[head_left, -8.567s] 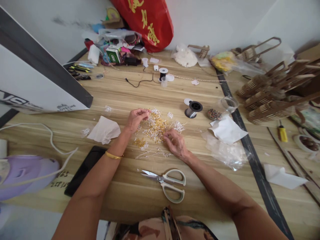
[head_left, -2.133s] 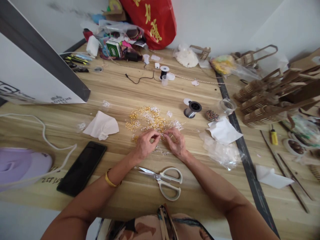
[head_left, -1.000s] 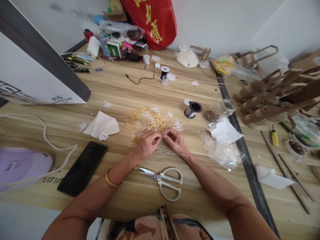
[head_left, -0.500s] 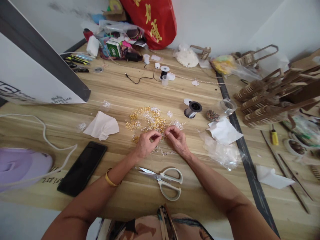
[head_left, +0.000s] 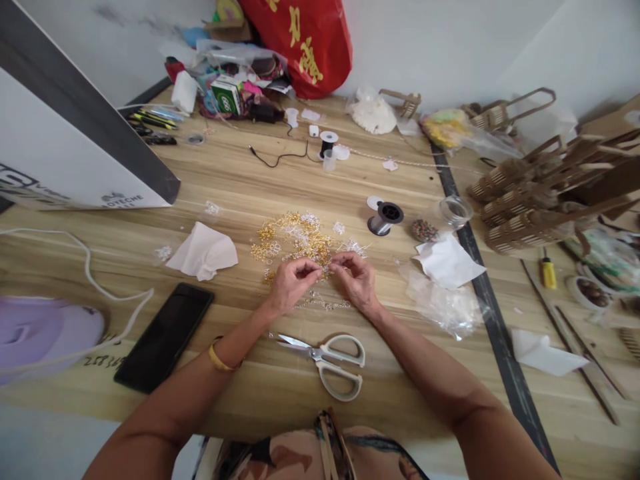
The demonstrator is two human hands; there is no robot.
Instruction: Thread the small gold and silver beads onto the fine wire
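My left hand (head_left: 294, 285) and my right hand (head_left: 356, 280) face each other over the table, thumb and forefinger pinched on both. Whatever lies between the fingertips is too small to make out. Just beyond them spreads a pile of gold and silver jewelry findings (head_left: 305, 239), with small rings and pins among it. A thin silver chain (head_left: 327, 305) lies on the wood below the fingertips, partly hidden by the left hand. Nearer to me, between my forearms, rest scissors (head_left: 320, 357) with pale handles, their blades pointing left.
Left of the pile are a white tissue (head_left: 204, 253) and a black phone (head_left: 165, 339). To the right stand a wire spool (head_left: 385, 219) and a clear jar (head_left: 456, 213), beside clear plastic bags (head_left: 443, 303). A white box (head_left: 75, 147) rises at far left; woven baskets (head_left: 530, 193) crowd the right.
The left hand has shifted very slightly left and down, its fingertips still close to the right hand's. A bit more of the chain's left end shows. The table items stay put.
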